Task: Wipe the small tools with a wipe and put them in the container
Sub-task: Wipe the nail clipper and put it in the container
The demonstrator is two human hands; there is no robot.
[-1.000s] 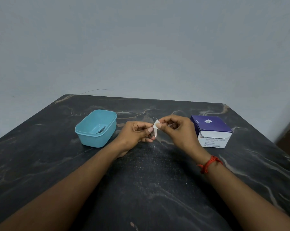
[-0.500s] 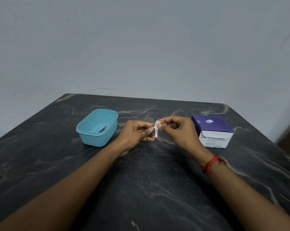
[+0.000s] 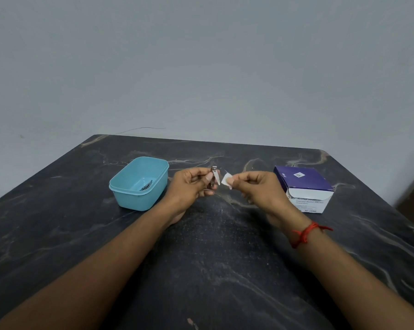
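Wiping seems nearly done: left hand (image 3: 191,186) pinches the nail clipper (image 3: 214,177) upright, right hand (image 3: 256,189) pinches the wipe (image 3: 227,181) just beside, apart. Next, the nail clipper needs carrying left into the container (image 3: 134,198).

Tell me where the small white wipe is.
In the head view, the small white wipe is pinched in the right hand, just right of the silver metal nail clipper the left hand holds.

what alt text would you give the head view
The left hand holds a nail clipper upright while the right hand pinches a white wipe beside it, over a dark table. A blue container sits left, a purple box right.
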